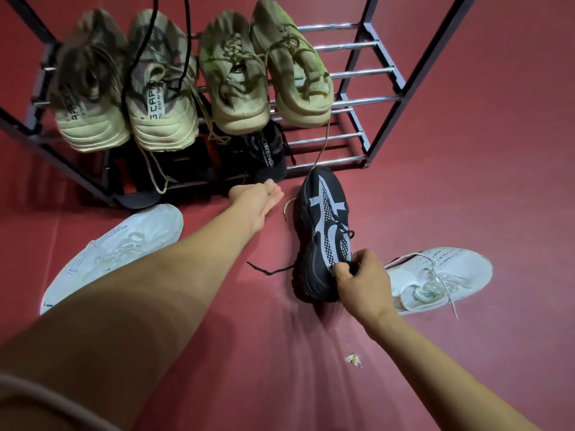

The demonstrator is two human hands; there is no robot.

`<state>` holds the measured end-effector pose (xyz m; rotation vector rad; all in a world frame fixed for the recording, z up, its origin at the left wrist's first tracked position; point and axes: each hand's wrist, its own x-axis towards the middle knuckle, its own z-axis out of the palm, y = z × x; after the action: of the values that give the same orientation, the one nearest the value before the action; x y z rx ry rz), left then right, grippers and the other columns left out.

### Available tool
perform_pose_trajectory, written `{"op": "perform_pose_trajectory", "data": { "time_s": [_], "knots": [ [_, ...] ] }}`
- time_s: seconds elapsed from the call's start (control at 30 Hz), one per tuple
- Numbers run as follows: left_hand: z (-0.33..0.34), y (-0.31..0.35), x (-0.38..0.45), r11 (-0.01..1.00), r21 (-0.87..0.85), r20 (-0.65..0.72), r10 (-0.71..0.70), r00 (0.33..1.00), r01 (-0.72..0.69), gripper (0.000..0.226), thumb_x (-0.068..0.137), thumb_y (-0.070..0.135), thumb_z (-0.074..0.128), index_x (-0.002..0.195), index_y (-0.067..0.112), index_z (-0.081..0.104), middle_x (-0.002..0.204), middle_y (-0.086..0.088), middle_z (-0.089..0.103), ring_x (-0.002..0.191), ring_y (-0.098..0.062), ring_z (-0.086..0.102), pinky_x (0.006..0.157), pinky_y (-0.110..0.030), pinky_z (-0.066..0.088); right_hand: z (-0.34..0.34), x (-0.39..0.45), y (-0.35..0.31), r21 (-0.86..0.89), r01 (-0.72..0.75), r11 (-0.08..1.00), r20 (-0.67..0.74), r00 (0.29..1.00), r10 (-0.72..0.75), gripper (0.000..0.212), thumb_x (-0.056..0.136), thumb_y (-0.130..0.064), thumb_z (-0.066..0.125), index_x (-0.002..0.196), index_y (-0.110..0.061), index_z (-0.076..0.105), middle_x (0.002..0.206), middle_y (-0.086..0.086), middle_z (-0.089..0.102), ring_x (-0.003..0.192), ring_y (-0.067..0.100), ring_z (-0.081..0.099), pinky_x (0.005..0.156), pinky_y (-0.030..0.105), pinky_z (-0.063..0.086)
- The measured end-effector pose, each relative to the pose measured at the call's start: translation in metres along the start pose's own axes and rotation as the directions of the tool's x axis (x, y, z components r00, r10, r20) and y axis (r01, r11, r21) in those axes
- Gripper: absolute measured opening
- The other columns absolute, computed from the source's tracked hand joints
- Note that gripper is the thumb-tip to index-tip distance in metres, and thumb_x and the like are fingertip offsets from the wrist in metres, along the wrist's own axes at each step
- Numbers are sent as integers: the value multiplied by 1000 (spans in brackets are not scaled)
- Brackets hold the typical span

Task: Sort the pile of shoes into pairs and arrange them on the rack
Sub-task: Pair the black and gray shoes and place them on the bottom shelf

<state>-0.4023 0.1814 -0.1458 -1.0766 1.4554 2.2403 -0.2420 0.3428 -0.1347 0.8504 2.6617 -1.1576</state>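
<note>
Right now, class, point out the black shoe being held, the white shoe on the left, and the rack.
black shoe [323,225], head view, on its grey-patterned side.
left white shoe [124,244], head view, on its upper.
rack [351,73], head view, on a chrome bar.

Four beige shoes [193,79], two white shoes [115,253], two black shoes [323,231], one rack [373,98]

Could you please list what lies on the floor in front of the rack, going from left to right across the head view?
White shoe → left hand → black shoe, gripped by the right hand → second white shoe.
</note>
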Motion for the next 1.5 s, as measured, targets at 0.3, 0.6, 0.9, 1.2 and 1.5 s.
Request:
{"op": "perform_pose_trajectory", "data": {
  "time_s": [0.3, 0.6, 0.9, 1.2, 1.5],
  "knots": [
    [-44, -25, -21, 999, 43, 13, 10, 1000, -11, 25, 91, -15, 59, 116, -14, 56, 115, -26, 68, 92, -23, 73, 96, -35, 57, -7, 57, -46, -104, 157, 982, 11, 988, -157, 16, 86, -17, 54, 93, -5, 47, 102, 18, 56, 82, 30, 44, 70, 32, 31],
    [-58, -69, -51, 996, -12, 136, -86, 987, 88, 47, 96, -10, 56, 138, -18, 38, 109, -26, 67, 98, -29, 69, 101, -41, 52, 16, 127, -124, -110, 27, 994, 15, 1000, -25, 41, 99, -26, 48, 131, -1, 45, 143, 23, 34, 115, 43, 54, 100, 39, 43],
    [-78, -82, -68, 993, -15, 175, -113, 978, 117, 46, 95, -6, 60, 137, -14, 42, 120, -31, 66, 112, -32, 68, 88, -33, 61, 24, 131, -95, 125, -95, 988, 15, 995, 94, 59, 80, -54, 61, 106, -1, 67, 111, 18, 69, 98, 37, 69, 90, 44, 57],
    [-114, -75, -67, 999, 18, 180, -32, 983, 29, 38, 95, -5, 61, 131, -10, 49, 115, -28, 70, 105, -31, 73, 88, -34, 61, 18, 129, -76, 347, -36, 937, 256, 965, -58, 9, 80, -9, 63, 82, -12, 71, 87, 4, 74, 83, 21, 70, 90, 43, 59],
    [-179, -39, -68, 635, 703, 58, 398, 915, -321, 26, 93, -3, 53, 114, 10, 60, 97, -7, 75, 89, -17, 75, 89, -34, 60, -23, 30, -11, -226, 354, 908, 300, 912, -281, 17, 87, -7, 63, 95, -19, 73, 91, 0, 77, 88, 24, 73, 81, 33, 51]
  ]
}}
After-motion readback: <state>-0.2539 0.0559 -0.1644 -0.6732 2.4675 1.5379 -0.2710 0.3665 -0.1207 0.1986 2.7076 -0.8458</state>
